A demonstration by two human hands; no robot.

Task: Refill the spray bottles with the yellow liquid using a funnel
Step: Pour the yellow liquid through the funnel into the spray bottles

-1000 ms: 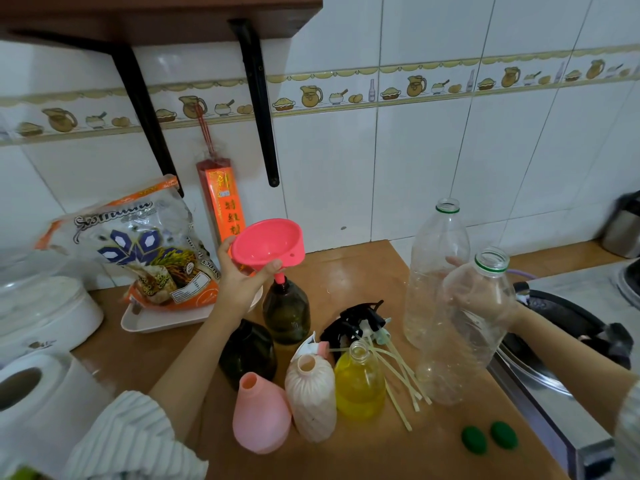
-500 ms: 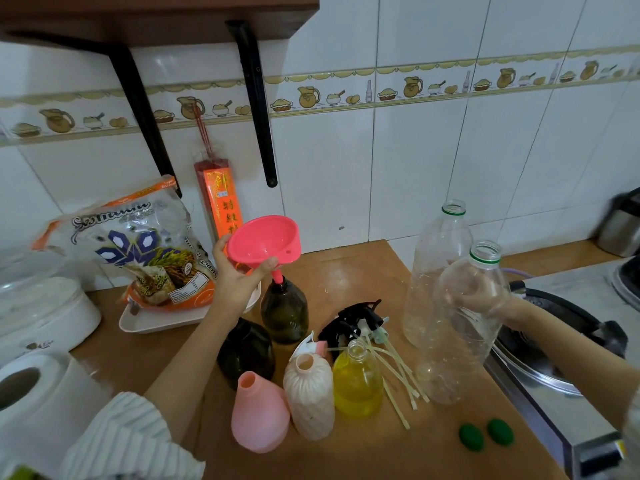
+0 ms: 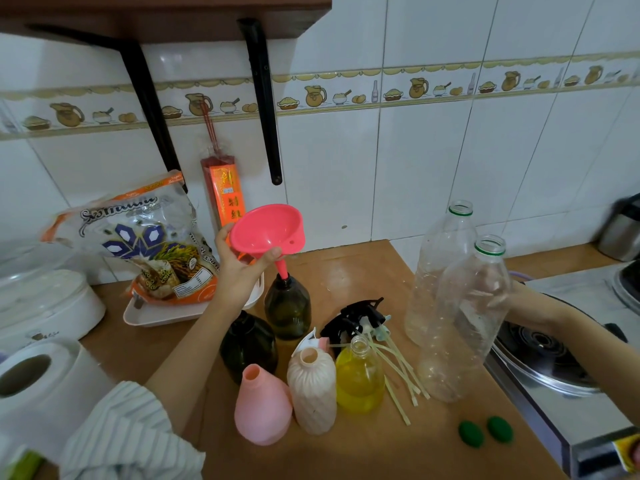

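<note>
My left hand point(image 3: 239, 268) grips the pink funnel point(image 3: 266, 230), tilted, with its spout in the neck of a dark green spray bottle point(image 3: 287, 306). A second dark bottle point(image 3: 247, 344) stands in front of it, partly behind my forearm. Nearer me stand a pink bottle point(image 3: 262, 408), a white ribbed bottle point(image 3: 311, 389) and a clear bottle of yellow liquid point(image 3: 359, 377), all uncapped. My right hand point(image 3: 519, 301) holds a large clear plastic bottle point(image 3: 464, 323) standing on the counter; it looks nearly empty. Another large clear bottle point(image 3: 443, 258) stands behind it.
Black spray heads with pale tubes point(image 3: 360, 320) lie in the middle of the wooden counter point(image 3: 346, 455). Two green caps point(image 3: 485, 431) lie at the front right. A gas stove point(image 3: 547, 358) borders the right edge. A rice bag on a tray point(image 3: 152, 247), a white pot point(image 3: 45, 306) and a paper roll point(image 3: 41, 386) fill the left.
The funnel has tipped further to the left while its spout stays in the dark green bottle. The large clear bottle in my right hand has barely shifted.
</note>
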